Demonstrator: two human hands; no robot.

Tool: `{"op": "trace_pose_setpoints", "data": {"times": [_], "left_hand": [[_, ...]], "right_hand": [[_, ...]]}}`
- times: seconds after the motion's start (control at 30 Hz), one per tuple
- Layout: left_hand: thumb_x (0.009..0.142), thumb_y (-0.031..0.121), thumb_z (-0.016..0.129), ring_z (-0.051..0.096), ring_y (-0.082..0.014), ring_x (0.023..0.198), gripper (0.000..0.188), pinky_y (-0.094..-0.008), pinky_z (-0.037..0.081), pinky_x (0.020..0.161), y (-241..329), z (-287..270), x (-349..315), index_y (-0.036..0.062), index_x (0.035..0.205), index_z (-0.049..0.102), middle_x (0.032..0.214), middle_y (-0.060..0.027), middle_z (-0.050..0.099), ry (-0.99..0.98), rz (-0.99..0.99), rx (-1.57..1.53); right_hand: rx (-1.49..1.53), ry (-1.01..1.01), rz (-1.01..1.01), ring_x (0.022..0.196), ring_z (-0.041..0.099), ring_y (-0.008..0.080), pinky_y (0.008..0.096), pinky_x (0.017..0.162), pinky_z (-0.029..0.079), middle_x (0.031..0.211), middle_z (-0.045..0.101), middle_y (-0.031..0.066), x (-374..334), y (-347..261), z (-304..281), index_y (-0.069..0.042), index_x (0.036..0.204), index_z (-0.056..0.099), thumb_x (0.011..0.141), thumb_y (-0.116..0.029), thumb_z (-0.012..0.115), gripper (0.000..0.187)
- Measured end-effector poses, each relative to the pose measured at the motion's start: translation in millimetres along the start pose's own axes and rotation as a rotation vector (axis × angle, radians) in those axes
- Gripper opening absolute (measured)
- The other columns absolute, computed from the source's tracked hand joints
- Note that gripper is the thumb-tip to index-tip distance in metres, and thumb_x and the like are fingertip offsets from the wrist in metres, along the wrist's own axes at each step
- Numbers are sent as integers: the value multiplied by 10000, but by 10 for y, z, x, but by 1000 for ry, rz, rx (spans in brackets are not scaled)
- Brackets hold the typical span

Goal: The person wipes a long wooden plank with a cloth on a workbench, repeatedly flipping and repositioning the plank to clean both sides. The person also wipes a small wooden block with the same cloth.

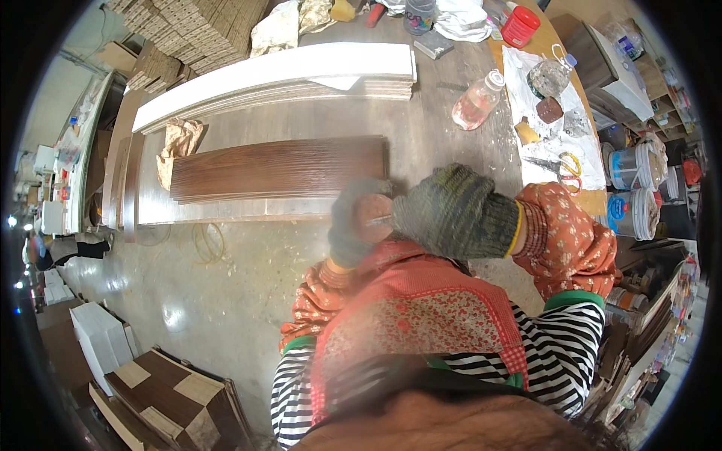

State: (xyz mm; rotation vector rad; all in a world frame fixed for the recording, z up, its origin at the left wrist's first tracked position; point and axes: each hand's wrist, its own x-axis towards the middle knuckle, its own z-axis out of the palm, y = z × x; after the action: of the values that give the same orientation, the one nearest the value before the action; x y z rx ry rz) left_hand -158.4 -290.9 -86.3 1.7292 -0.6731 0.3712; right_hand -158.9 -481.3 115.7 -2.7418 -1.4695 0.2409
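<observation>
In the head view, the gloved left hand (352, 223) holds a round, reddish-brown piece (371, 207), blurred, a thin pale tip (382, 220) against it; the gloved right hand (451, 212) is curled beside it, its grip unclear. Left of the hands, ridged dark wood-grain boards (282, 169) lie near the surface's front edge; bare surface (429, 139) opens ahead, short of a bottle (475, 104).

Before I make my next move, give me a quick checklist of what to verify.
1. Left hand gloved: ok.
2. Right hand gloved: ok.
3. Left hand's hold on the reddish piece: cannot tell, blurred.
4. Brown boards lying flat on the table: ok.
5. Scissors put away: not ok, lying on the white sheet.
</observation>
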Motion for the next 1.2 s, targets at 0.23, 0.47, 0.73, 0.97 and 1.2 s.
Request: {"op": "trace_pose_setpoints", "data": {"times": [0.23, 0.47, 0.73, 0.97, 1.2], "left_hand": [[693, -18, 736, 619, -212, 855, 564, -298, 510, 748, 247, -114, 73, 6, 1194, 478, 961, -116, 628, 82, -112, 121], [770, 53, 710, 603, -167, 887, 252, -282, 490, 783, 167, -89, 20, 50, 994, 595, 962, -27, 630, 227, -349, -18], [791, 63, 704, 605, -228, 1007, 433, -320, 505, 876, -30, 208, -16, -4, 1183, 532, 1123, -105, 610, 147, -355, 119], [809, 42, 654, 608, -196, 965, 376, -309, 506, 856, -14, 1132, 270, 18, 1167, 542, 1106, -96, 614, -17, -447, -58], [785, 2, 611, 552, -142, 923, 364, -271, 469, 808, 391, 1906, 696, 23, 1142, 545, 1046, -66, 571, -110, -458, -17]], "right_hand": [[71, 136, 7, 547, 597, 281, 432, 477, 458, 655, 580, 92, 170, -75, 106, -98, 945, 608, 836, -219, 535, 178], [263, 170, 300, 659, 636, 340, 411, 556, 502, 737, 637, 179, -239, 23, 389, -26, 875, 643, 774, -258, 592, 258], [516, 484, 1129, 885, 628, 297, 381, 730, 529, 1064, 638, 107, -1841, 556, 1330, -115, 1191, 599, 746, -139, 678, 454], [124, 871, 1098, 905, 624, 316, 413, 777, 499, 989, 642, 142, -1774, 1785, 1267, -115, 1241, 522, 919, -299, 526, 371], [-158, 658, 979, 988, 608, 322, 421, 867, 489, 1101, 621, 161, -2927, 2377, 1352, -33, 1109, 606, 881, -168, 599, 265]]}}
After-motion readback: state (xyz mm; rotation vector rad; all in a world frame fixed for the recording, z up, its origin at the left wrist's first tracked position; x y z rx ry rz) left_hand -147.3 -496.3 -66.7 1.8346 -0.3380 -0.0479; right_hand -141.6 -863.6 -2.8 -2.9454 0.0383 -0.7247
